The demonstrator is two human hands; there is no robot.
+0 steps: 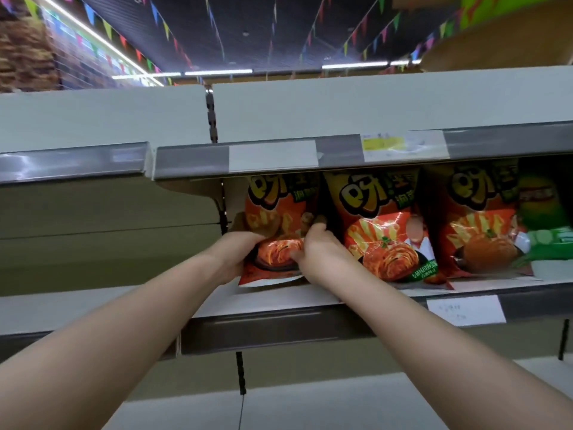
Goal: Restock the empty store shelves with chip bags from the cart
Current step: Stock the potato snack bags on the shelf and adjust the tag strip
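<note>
A red and orange chip bag [279, 218] stands at the left end of the middle shelf [273, 301]. My left hand [240, 252] grips its lower left edge. My right hand [316, 246] grips its right side, with the thumb on the bag's front. Two more bags of the same kind [384, 225] [483, 218] stand upright to its right. A green bag [545, 218] is at the far right, blurred. The cart is out of view.
The upper shelf [341, 110] above is bare, with price labels [384, 144] on its front rail. The shelf bay to the left [93, 231] holds nothing. A lower shelf [341, 408] shows at the bottom. A white label [465, 310] hangs on the middle shelf's rail.
</note>
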